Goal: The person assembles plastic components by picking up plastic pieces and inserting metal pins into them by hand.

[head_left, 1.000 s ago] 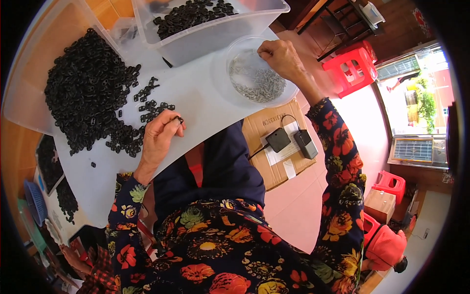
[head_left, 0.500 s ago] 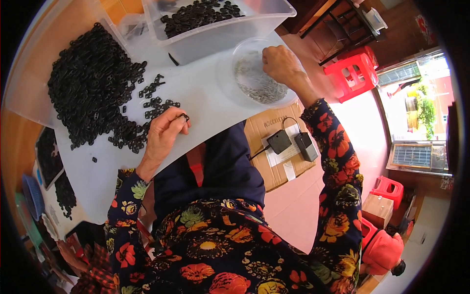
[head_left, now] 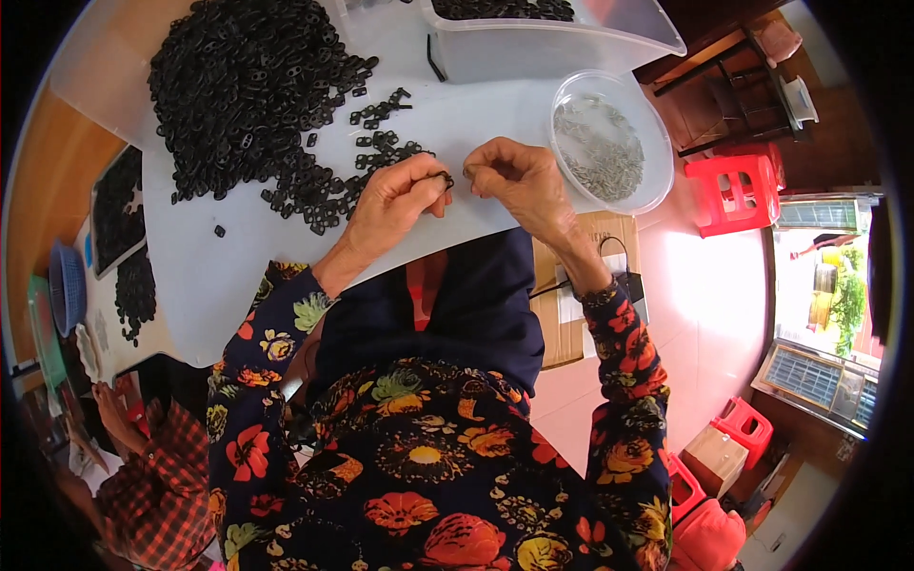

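My left hand (head_left: 392, 202) is closed over the table's near edge, pinching a small black plastic piece (head_left: 447, 179) between thumb and forefinger. Just to its right, a narrow gap away, my right hand (head_left: 526, 186) has thumb and fingers pressed together; whatever they hold is too small to make out. Beyond the left hand lie loose black pieces (head_left: 314, 197), spilling from a large heap (head_left: 243, 95) of the same two-holed kind. A round clear tub (head_left: 662, 152) with many small silvery metal pieces (head_left: 605, 157) sits to the right of my right hand.
A clear plastic bin (head_left: 533, 52) with more black pieces stands at the far side, a thin black strip (head_left: 435, 59) beside it. Under the table edge is a cardboard box (head_left: 562, 347). Red stools (head_left: 728, 195) stand at right. Another person's checked sleeve (head_left: 162, 476) shows lower left.
My right hand has left the tub and come in beside my left hand, its fingers pinched. The left hand keeps its black piece. The whole view has shifted, so the table appears higher and further right.
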A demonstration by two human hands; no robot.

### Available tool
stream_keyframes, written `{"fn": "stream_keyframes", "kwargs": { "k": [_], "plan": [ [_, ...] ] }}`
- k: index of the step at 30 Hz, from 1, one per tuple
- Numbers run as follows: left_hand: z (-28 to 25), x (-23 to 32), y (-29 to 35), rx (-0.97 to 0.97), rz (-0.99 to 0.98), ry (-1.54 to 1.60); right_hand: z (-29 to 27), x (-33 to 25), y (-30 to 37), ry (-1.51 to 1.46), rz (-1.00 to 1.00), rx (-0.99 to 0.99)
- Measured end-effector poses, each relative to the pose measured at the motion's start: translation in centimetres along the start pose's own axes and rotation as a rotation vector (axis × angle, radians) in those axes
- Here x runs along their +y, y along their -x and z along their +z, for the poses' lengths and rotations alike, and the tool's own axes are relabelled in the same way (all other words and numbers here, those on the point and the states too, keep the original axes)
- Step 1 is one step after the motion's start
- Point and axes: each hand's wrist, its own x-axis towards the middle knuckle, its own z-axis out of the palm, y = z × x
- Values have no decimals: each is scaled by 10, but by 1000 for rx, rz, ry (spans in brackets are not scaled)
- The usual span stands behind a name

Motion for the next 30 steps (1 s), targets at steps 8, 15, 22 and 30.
{"fn": "stream_keyframes", "kwargs": {
  "k": [8, 15, 22, 30],
  "plan": [
    [-1, -2, 1, 0, 31, -85, 10, 8, -8, -279, -116, -21],
    [0, -6, 2, 30, 42, -33, 23, 10, -5, -295, -165, 44],
    [1, -11, 2, 48, 27, -13, 28, 12, 0, -306, -195, 70],
    [-2, -10, 4, 57, 26, 2, 36, 9, 2, -273, -142, 155]
  ]
}}
